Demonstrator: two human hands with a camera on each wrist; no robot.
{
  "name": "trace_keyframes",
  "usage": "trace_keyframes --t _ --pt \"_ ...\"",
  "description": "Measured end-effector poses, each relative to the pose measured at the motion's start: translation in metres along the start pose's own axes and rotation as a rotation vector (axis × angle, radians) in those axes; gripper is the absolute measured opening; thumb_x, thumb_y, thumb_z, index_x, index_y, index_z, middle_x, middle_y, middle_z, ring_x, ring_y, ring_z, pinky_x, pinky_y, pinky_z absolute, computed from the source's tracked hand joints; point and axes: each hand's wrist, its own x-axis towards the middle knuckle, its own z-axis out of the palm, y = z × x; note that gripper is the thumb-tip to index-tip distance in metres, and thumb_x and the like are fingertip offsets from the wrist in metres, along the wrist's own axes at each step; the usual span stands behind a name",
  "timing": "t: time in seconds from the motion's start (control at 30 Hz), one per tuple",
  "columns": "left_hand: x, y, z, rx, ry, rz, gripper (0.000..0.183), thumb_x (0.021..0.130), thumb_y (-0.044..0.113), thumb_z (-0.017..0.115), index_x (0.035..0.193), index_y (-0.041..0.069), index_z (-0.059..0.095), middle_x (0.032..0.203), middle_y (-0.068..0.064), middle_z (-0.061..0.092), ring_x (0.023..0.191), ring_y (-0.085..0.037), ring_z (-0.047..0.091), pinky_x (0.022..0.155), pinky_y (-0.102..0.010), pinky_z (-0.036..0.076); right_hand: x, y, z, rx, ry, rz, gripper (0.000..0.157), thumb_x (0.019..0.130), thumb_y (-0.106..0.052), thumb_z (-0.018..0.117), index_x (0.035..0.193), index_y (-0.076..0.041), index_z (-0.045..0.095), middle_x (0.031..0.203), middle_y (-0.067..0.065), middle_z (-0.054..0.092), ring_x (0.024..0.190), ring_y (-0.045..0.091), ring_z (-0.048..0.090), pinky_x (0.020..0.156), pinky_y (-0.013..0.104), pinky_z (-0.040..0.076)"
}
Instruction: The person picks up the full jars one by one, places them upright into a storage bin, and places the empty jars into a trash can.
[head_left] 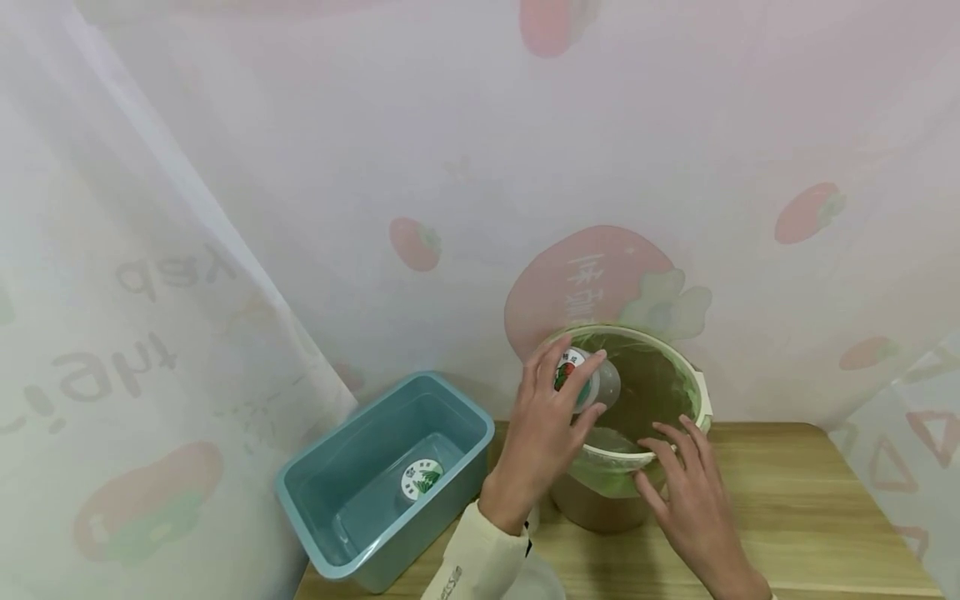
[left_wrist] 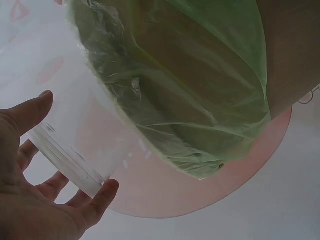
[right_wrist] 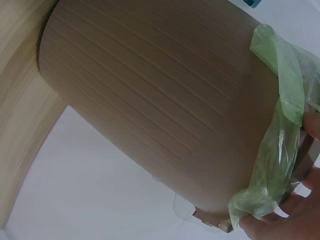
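Note:
A brown trash can (right_wrist: 145, 85) with a pale rim (head_left: 703, 398) stands on the table, lined with a green plastic bag (left_wrist: 200, 85). Over its mouth, my left hand (head_left: 542, 425) holds a clear plastic jar (head_left: 609, 386) tilted on its side, thumb and fingers spread around its wall. The jar's round end carries a label with a red picture. At the near right of the rim is my right hand (head_left: 693, 500), its fingers over the edge and its thumb outside against the bag. The right wrist view shows those fingers (right_wrist: 300, 212) gripping the bagged rim.
Left of the trash can sits a blue-green rectangular basin (head_left: 300, 492); a round label (head_left: 422, 479) with a green picture shows inside it. Behind hangs a curtain (head_left: 337, 167) with strawberry prints. A whitish round object (head_left: 536, 581) lies on the wooden table (head_left: 810, 508), partly hidden by my left sleeve.

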Motion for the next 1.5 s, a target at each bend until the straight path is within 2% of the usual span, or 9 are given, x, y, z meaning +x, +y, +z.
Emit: trace_keyframes --t 0.17,0.27,0.33,0.43,0.53,0.73,1.07,1.3,1.5 --pt "0.012 -0.002 0.006 0.043 -0.046 -0.005 0.071 0.099 0.037 0.083 0.162 0.033 0.052 0.170 -0.012 0.040 0.156 -0.034 0.042 0.116 -0.050 0.054 0.001 0.000 -0.001 -0.001 -0.010 0.009 0.041 0.083 -0.014 0.082 0.121 -0.002 0.070 0.141 0.023 0.063 0.147 0.052 0.042 0.137 0.027 0.009" --pt "0.016 -0.003 0.011 0.067 -0.064 -0.003 0.070 0.099 0.038 0.083 0.161 0.032 0.053 0.169 -0.013 0.043 0.154 -0.035 0.045 0.113 -0.048 0.056 0.001 0.000 -0.002 -0.015 -0.026 0.024 0.043 0.082 -0.012 0.086 0.122 -0.003 0.071 0.141 0.021 0.063 0.148 0.050 0.043 0.137 0.037 0.020" --pt "0.017 -0.003 0.015 0.076 -0.088 -0.009 0.070 0.099 0.038 0.083 0.161 0.031 0.053 0.169 -0.013 0.043 0.153 -0.035 0.046 0.113 -0.046 0.056 0.001 -0.001 -0.002 -0.019 -0.032 0.033 0.044 0.082 -0.010 0.088 0.122 -0.004 0.071 0.142 0.020 0.063 0.148 0.049 0.043 0.137 0.039 0.022" --pt "0.020 -0.002 0.020 0.086 -0.142 -0.029 0.070 0.100 0.040 0.082 0.162 0.031 0.052 0.171 -0.014 0.042 0.153 -0.036 0.047 0.111 -0.043 0.058 0.001 -0.001 -0.001 -0.017 -0.027 0.036 0.044 0.081 -0.009 0.088 0.122 -0.004 0.071 0.141 0.020 0.063 0.148 0.049 0.042 0.137 0.037 0.021" --pt "0.024 0.001 0.025 0.077 -0.221 -0.066 0.069 0.101 0.042 0.079 0.164 0.032 0.050 0.172 -0.014 0.040 0.154 -0.037 0.046 0.105 -0.043 0.062 0.000 0.000 0.000 -0.013 -0.018 0.033 0.043 0.082 -0.010 0.086 0.121 -0.004 0.071 0.141 0.021 0.063 0.148 0.050 0.042 0.138 0.030 0.013" --pt "0.030 0.007 0.031 0.035 -0.392 -0.159 0.069 0.102 0.043 0.078 0.164 0.034 0.049 0.171 -0.010 0.043 0.151 -0.036 0.049 0.098 -0.046 0.064 -0.003 0.003 -0.002 -0.023 -0.029 0.031 0.043 0.082 -0.013 0.086 0.121 -0.005 0.070 0.141 0.019 0.063 0.147 0.050 0.042 0.137 0.029 0.013" --pt "0.041 0.016 0.036 0.126 -0.604 -0.215 0.064 0.101 0.051 0.077 0.160 0.036 0.055 0.160 -0.005 0.056 0.142 -0.033 0.058 0.092 -0.044 0.064 -0.001 0.004 -0.005 -0.024 -0.020 0.044 0.044 0.081 -0.010 0.087 0.121 -0.006 0.071 0.140 0.019 0.064 0.147 0.049 0.043 0.134 0.020 0.008" --pt "0.040 0.017 0.042 0.189 -0.686 -0.248 0.066 0.098 0.056 0.079 0.157 0.036 0.058 0.157 -0.003 0.059 0.141 -0.031 0.060 0.096 -0.044 0.064 -0.001 0.004 -0.003 -0.034 -0.028 0.051 0.043 0.082 -0.013 0.087 0.121 -0.006 0.071 0.141 0.018 0.063 0.149 0.048 0.042 0.134 0.018 0.007" --pt "0.038 0.016 0.043 0.168 -0.704 -0.259 0.062 0.100 0.051 0.078 0.157 0.035 0.058 0.155 -0.002 0.060 0.138 -0.027 0.060 0.096 -0.040 0.063 -0.001 0.004 -0.002 -0.027 -0.027 0.039 0.044 0.081 -0.013 0.088 0.121 -0.006 0.071 0.140 0.018 0.064 0.148 0.048 0.042 0.134 0.019 0.006"
